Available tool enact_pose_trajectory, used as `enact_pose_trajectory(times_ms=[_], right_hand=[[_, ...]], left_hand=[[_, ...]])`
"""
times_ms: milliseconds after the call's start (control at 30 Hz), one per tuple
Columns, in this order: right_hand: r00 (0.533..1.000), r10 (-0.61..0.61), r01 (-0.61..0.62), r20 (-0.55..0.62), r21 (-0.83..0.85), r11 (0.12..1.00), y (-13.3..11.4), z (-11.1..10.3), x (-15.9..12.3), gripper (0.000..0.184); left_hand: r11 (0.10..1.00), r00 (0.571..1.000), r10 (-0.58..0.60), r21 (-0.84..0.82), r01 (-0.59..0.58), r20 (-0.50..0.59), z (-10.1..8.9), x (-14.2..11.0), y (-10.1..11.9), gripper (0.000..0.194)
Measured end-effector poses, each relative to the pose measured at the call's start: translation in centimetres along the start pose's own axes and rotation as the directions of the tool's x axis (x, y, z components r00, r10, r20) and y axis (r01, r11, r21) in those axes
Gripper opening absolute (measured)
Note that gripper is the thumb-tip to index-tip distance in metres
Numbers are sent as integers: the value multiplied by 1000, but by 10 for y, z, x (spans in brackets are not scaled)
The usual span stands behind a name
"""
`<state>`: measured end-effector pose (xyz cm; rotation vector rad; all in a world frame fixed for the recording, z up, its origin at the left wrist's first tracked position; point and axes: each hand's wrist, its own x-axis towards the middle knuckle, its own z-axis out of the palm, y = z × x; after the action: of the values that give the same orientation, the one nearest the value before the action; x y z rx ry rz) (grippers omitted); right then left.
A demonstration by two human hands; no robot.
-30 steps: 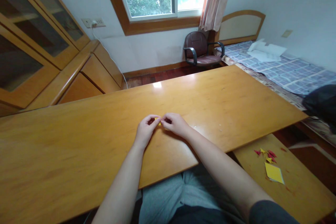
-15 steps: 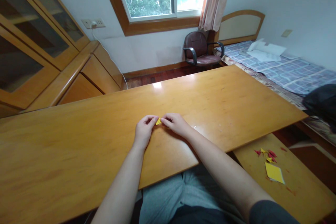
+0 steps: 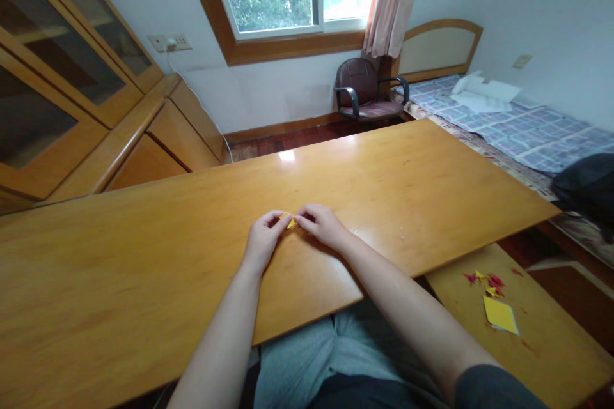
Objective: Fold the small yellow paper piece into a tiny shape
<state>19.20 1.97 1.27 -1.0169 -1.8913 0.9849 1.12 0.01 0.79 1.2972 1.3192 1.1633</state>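
Note:
A small piece of folded yellow paper [image 3: 290, 222] is pinched between my two hands, just over the wooden table [image 3: 158, 268]. My left hand [image 3: 263, 236] grips its left side between thumb and fingers. On its right side, the thumb and fingertips of my right hand [image 3: 320, 225] close on the paper. Fingers cover part of it, so its exact folded shape is hard to make out.
On a lower wooden surface [image 3: 551, 345] at the right lie several small red and yellow folded papers [image 3: 494, 282] and a stack of yellow square paper [image 3: 500, 315]. Beyond the table stand a brown armchair [image 3: 362, 86] and a bed [image 3: 537, 131] with a black bag [image 3: 588, 188].
A little more of the yellow paper shows by my left thumb, and its angle has shifted slightly. Both hands stay in nearly the same place.

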Motion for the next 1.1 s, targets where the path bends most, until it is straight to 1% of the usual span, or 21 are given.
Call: enact_pose_trajectory(times_ms=[67, 167, 267, 767, 1100], right_hand=[[1000, 12, -12, -1, 18, 1000, -1, -1, 0, 16], [999, 31, -31, 8, 59, 998, -1, -1, 0, 24], [998, 52, -54, 25, 89, 995, 1, -1, 1, 28], [996, 70, -78, 56, 148, 986, 4, -2, 2, 19], [998, 56, -59, 28, 106, 993, 1, -2, 0, 14]], left_hand=[[1000, 1000, 0, -5, 0, -23, 0, -1, 0, 26], [1000, 999, 0, -29, -1, -54, 0, -1, 0, 26], [999, 998, -2, -41, 0, -62, 1, -1, -1, 27], [1000, 1000, -5, -23, 4, -28, 1, -1, 2, 28], [997, 999, -31, -66, 31, -7, 1, -1, 3, 28]])
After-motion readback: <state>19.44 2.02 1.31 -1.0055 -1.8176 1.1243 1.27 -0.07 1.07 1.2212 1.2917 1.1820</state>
